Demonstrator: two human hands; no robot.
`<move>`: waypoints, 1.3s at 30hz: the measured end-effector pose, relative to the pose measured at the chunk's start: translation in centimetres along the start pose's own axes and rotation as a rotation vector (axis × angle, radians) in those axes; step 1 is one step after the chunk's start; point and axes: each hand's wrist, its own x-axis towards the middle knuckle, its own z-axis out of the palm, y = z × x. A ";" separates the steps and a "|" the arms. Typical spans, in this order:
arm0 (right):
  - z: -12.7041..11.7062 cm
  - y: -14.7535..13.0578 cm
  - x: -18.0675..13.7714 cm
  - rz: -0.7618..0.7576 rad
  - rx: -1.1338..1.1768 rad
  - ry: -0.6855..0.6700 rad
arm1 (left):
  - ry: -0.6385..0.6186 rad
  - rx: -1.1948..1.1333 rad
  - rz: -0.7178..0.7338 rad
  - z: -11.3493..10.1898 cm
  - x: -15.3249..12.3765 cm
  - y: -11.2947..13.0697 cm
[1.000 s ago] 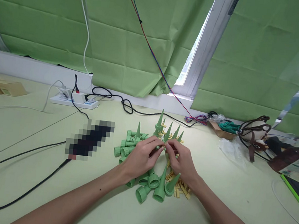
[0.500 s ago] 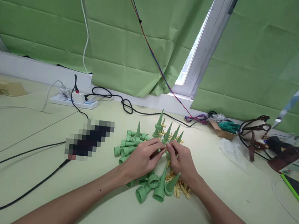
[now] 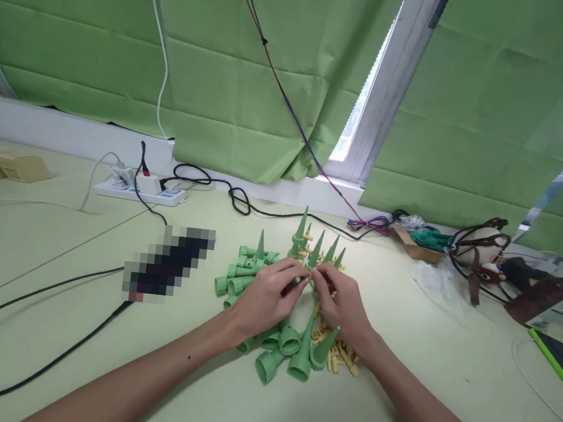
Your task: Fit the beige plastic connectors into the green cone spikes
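Both my hands meet over a pile of green plastic cones (image 3: 292, 346) on the pale green table (image 3: 391, 410). My left hand (image 3: 265, 300) is closed around a green cone whose tip shows at the fingertips. My right hand (image 3: 345, 305) pinches a small yellow piece against that tip. Several cones stand upright (image 3: 301, 230) just behind my hands, others lie on their sides (image 3: 234, 276) to the left. Small yellow parts (image 3: 341, 359) lie scattered under my right wrist.
A white power strip (image 3: 138, 186) with plugs and black cables (image 3: 25, 305) lies at the left. A blurred dark object (image 3: 168, 263) sits left of the pile. Clutter with a brown strap, a bag and a green-edged tablet (image 3: 557, 361) fills the right. Green curtains hang behind.
My hands have shifted very slightly while staying pinched together at the cone's tip. Nothing else has moved.
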 end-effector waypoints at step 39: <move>0.0 -0.1 -0.1 -0.010 0.033 -0.035 | -0.027 0.063 0.099 0.0 -0.1 -0.2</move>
